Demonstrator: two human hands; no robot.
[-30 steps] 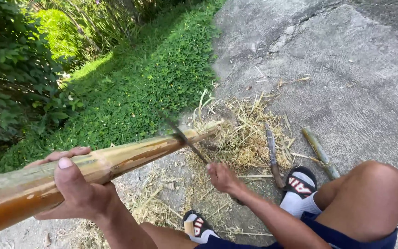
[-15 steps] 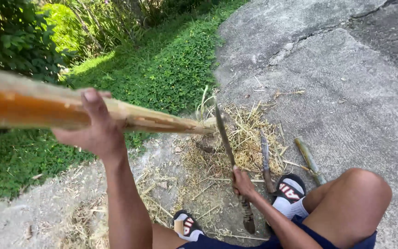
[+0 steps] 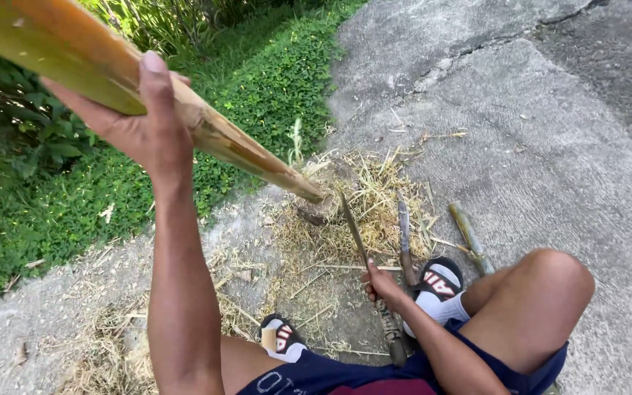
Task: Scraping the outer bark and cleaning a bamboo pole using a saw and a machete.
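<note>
Hands were well apart, each clamped on something: the left hand (image 3: 140, 128) gripped one thick stalk (image 3: 184, 117), yellow-green and orange-brown, held up slanting from the upper left down to its tip above a heap of straw (image 3: 360, 212); the right hand (image 3: 383, 285) was closed round the handle of one long knife (image 3: 356, 234), whose blade pointed up toward the stalk's tip without clearly touching it. Two cut pieces lay on the concrete (image 3: 550, 146) to the right of the knife: a brown piece (image 3: 404, 234) just beside the right sandal and a greenish piece (image 3: 468, 235) a little farther right. Two sandals were worn, black with red and white marks on the straps: the left sandal (image 3: 281, 336) near the left knee, the right sandal (image 3: 439, 279) beside the right wrist. Grass (image 3: 272, 80) ran along the concrete's left edge
</note>
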